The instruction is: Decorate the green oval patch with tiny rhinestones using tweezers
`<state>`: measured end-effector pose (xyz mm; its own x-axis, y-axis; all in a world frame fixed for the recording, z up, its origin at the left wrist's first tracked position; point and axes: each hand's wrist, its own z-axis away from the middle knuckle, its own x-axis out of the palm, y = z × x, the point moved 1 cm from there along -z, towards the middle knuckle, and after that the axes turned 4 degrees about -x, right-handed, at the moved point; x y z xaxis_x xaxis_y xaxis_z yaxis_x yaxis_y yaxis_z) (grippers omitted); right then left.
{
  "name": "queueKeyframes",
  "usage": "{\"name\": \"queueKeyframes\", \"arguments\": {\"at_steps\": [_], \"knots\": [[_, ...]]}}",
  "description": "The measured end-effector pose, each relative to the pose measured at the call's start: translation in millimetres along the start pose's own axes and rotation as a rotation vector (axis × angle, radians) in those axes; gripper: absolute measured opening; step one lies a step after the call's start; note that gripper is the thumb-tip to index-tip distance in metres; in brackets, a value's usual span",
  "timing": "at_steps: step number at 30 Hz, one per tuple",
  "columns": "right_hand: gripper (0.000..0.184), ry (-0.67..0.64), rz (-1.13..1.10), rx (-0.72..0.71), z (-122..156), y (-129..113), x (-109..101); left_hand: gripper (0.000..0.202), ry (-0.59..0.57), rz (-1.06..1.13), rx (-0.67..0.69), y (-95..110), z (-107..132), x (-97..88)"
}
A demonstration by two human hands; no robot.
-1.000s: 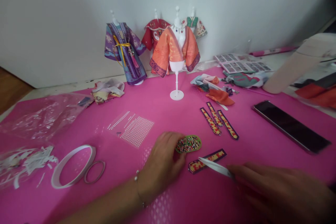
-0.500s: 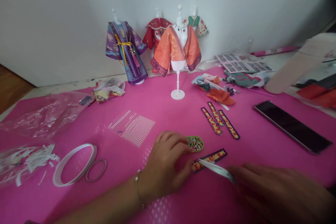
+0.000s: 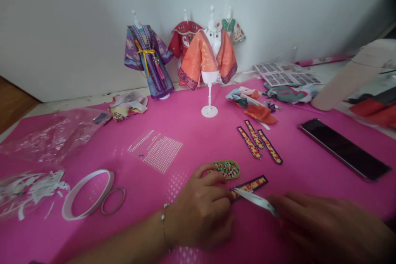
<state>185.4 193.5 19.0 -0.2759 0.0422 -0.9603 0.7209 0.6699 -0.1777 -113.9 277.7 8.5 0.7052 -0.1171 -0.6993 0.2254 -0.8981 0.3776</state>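
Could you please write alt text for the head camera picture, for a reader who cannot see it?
On a pink mat, the left hand presses one end of a purple-edged patterned paper strip while the right hand holds white tweezers over it. A green oval bead tray lies just behind, with small paper-robed mannequins by the wall.

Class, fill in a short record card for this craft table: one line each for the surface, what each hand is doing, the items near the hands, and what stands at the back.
Surface: pink mat
Left hand: rests on one end of the patterned purple-edged strip, beside the green oval bead tray
Right hand: holds white tweezers, tip on the strip
Nearby: three more patterned strips, clear sheet of white dots, white tape rolls, black phone
Back: small mannequin stand in an orange robe, purple robe
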Motion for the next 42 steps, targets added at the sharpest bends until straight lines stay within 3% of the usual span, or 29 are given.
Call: {"name": "queueKeyframes", "arguments": {"at_steps": [9, 19, 34, 42], "knots": [[0.034, 0.072, 0.067, 0.037, -0.8, -5.0, 6.6, 0.010, -0.086, -0.014, -0.020, -2.8, 5.7, 1.9], [0.035, 0.033, 0.027, -0.022, -1.1, 1.3, 1.6, 0.012, -0.007, 0.006, 0.007, 0.4, -1.7, 0.1], [0.040, 0.000, 0.053, -0.041, 2.1, -0.1, 0.7, 0.011, -0.087, -0.007, -0.021, -2.6, 5.2, 2.2], [0.039, 0.029, 0.132, 0.055, 9.5, -7.1, 18.5, 0.013, -0.061, 0.014, -0.028, -1.6, 4.0, 1.0]]}}
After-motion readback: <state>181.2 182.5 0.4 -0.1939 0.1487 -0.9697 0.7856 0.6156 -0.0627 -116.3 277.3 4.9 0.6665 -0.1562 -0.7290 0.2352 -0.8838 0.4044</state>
